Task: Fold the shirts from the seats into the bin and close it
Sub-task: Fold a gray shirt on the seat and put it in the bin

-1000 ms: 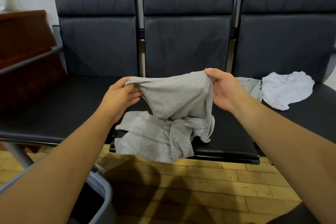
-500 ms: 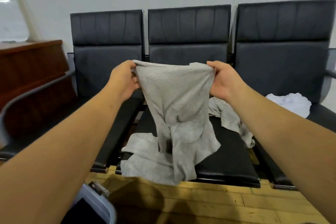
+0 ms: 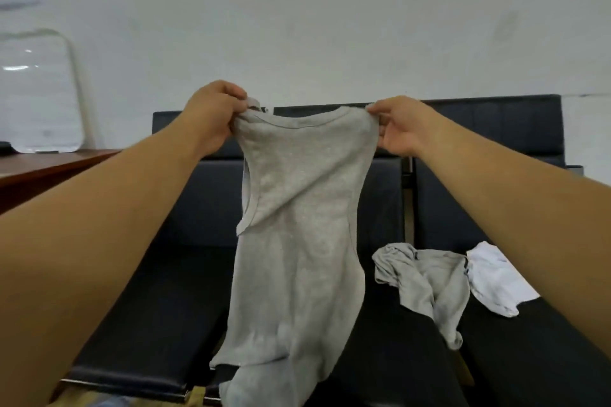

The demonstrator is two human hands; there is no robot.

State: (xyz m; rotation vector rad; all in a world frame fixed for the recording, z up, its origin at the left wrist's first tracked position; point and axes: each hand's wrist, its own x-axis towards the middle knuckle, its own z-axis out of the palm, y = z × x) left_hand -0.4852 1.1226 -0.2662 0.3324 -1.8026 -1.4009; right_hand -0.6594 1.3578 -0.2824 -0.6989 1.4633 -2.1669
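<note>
A grey shirt [image 3: 294, 241] hangs full length in front of the black seats [image 3: 148, 324]. My left hand [image 3: 211, 119] grips its top left corner and my right hand [image 3: 401, 127] pinches its top right corner, so the top edge is stretched between them. The hem dangles past the front edge of the middle seat. A second grey shirt [image 3: 426, 281] lies crumpled on the seat to the right, and a white shirt [image 3: 496, 281] lies beside it, partly behind my right forearm. The bin is out of view.
A row of three black padded seats with backrests [image 3: 496, 129] runs along a pale wall. A brown wooden counter [image 3: 49, 165] stands at the left with a translucent panel [image 3: 36, 92] on it. A strip of wooden floor shows at the bottom edge.
Both hands have raised the grey shirt higher, lifting it off the seat until it hangs long. The view has tilted up, and the grey bin at the lower left has dropped out of sight.
</note>
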